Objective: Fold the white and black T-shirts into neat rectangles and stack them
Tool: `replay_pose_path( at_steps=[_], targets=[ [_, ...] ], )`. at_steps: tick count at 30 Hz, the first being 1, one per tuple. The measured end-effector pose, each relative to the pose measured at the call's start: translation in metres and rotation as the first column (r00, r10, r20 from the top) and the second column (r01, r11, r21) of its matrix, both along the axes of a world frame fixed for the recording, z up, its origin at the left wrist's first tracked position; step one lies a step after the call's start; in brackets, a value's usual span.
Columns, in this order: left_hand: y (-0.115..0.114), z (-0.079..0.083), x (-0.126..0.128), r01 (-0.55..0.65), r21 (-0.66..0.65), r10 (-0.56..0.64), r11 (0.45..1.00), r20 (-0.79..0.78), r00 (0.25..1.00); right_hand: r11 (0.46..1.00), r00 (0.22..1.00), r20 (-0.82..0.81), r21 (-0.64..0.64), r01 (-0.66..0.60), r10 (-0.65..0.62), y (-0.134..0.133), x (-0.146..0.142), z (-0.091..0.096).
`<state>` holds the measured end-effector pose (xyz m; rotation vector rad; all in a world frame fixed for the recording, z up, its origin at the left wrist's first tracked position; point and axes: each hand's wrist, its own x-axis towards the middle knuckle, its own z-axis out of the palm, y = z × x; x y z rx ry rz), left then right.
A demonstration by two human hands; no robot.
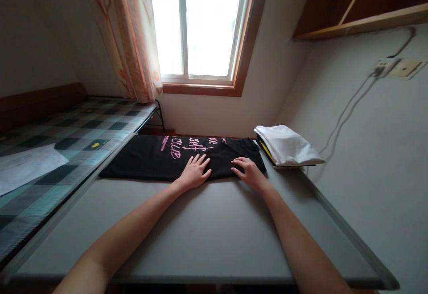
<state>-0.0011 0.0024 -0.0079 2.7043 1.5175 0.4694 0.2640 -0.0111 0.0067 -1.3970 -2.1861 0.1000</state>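
Workpiece: a black garment with pink lettering, folded into a long strip and laid crosswise on the far part of the tabletop. A folded stack topped by white cloth sits just beyond its right end.

Grip state: the left hand lies palm down on the strip, fingers spread, gripping nothing. The right hand rests near the right end, fingers bent and apart; no cloth is visibly pinched in its grip.

Step in hand: judged to be flattening the folded strip. The upper layer is slightly rucked between and beyond the hands, so the next move appears to call for light, even pressure toward the ends, without shifting the fold.

Visibility limits: the lettering is partly covered by the left hand and lost at the fold; only "self" and "CLUB" read clearly. Palm contact, inner layers and garment type cannot be confirmed. The paper sheet on the bed is cut off at left. The window is overexposed.
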Motion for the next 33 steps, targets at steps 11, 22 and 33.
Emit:
replay_pose_path(
  at_steps=[11, 22, 33],
  targets=[
    [-0.009, 0.015, 0.006, 0.388, 0.344, -0.39, 0.855, -0.065, 0.919, 0.994, 0.991, -0.09, -0.044, -0.105, 0.101, 0.002, 0.0, -0.008],
    [-0.008, 0.01, 0.007, 0.412, 0.34, -0.398, 0.845, -0.114, 0.91, 0.993, 0.99, -0.091, -0.035, -0.109, 0.106, 0.0, -0.002, -0.004],
    [-0.008, 0.009, 0.009, 0.325, 0.38, -0.326, 0.866, -0.065, 0.943, 0.99, 0.99, 0.008, -0.005, -0.143, 0.143, -0.001, -0.001, -0.004]
  ],
)
